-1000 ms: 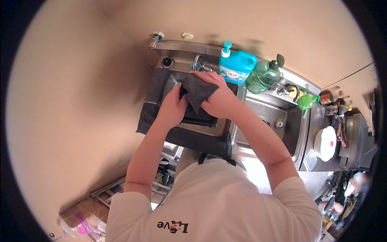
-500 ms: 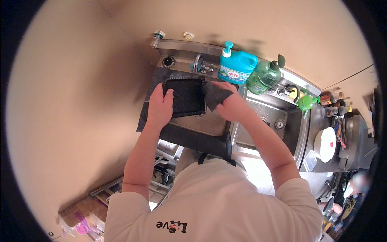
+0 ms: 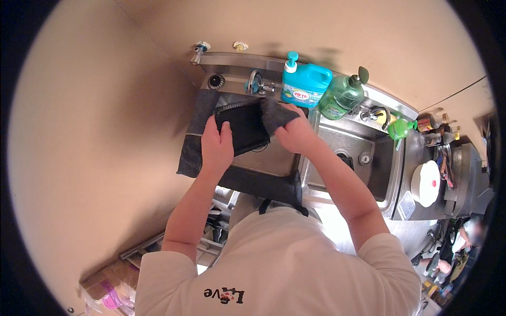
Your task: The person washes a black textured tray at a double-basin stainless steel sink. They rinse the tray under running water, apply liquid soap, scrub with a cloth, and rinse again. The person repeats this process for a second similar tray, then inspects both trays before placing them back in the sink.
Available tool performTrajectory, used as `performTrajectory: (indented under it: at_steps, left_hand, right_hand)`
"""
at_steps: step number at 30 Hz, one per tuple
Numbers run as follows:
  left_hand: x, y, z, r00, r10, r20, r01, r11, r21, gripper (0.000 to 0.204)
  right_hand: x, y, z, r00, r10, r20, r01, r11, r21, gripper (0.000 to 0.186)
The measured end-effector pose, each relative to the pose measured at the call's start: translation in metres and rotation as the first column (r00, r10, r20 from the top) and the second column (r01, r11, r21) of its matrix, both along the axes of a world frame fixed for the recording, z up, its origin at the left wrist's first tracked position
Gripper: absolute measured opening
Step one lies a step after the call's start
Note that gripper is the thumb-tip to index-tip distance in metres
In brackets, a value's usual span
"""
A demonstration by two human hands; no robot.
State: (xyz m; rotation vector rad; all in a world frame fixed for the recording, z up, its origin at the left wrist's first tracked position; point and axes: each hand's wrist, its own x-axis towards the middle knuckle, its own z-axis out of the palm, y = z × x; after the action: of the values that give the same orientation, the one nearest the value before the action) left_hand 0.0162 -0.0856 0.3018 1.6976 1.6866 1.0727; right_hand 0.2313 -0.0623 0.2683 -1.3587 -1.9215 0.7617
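A black rectangular tray [image 3: 240,129] with a ridged rim is held tilted over the left sink basin [image 3: 279,163]. My left hand [image 3: 216,142] grips its left edge, thumb on the inside. At the tray's right end, my right hand [image 3: 295,131] holds a dark grey cloth [image 3: 275,116] against the upper right corner; its fingertips are partly hidden by the cloth. A dark cloth [image 3: 242,184] drapes over the front and left edges of the basin.
Behind stand a faucet [image 3: 252,81], a turquoise jug [image 3: 305,84] and green pump bottles [image 3: 340,100]. Rightward are another basin [image 3: 342,184], a white round container [image 3: 424,184] and condiment bottles [image 3: 429,139]. A person [image 3: 464,239] is at the lower right.
The cloth first covered the tray between both hands. My hands then parted, exposing the tray. Since then the cloth moved up onto the tray's right corner, and the tray tilted slightly.
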Motion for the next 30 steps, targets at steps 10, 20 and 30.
performTrajectory:
  at_steps: [10, 20, 30]
  left_hand:
    - [-0.003, 0.009, -0.015, 0.996, 0.068, -0.049, -0.067, 0.997, 0.023, 0.023]
    - [-0.005, 0.012, -0.017, 0.981, 0.176, 0.084, -0.185, 0.975, 0.120, 0.024]
    - [-0.008, 0.015, -0.053, 0.872, 0.278, 0.404, -0.335, 0.939, 0.076, 0.027]
  right_hand:
    - [0.003, -0.007, -0.010, 0.990, 0.038, 0.135, -0.052, 0.993, 0.108, 0.036]
    - [-0.005, -0.009, 0.002, 0.996, 0.082, 0.045, -0.078, 0.993, -0.086, 0.034]
    - [-0.016, -0.026, -0.016, 0.988, 0.141, -0.058, -0.150, 0.965, -0.215, 0.028]
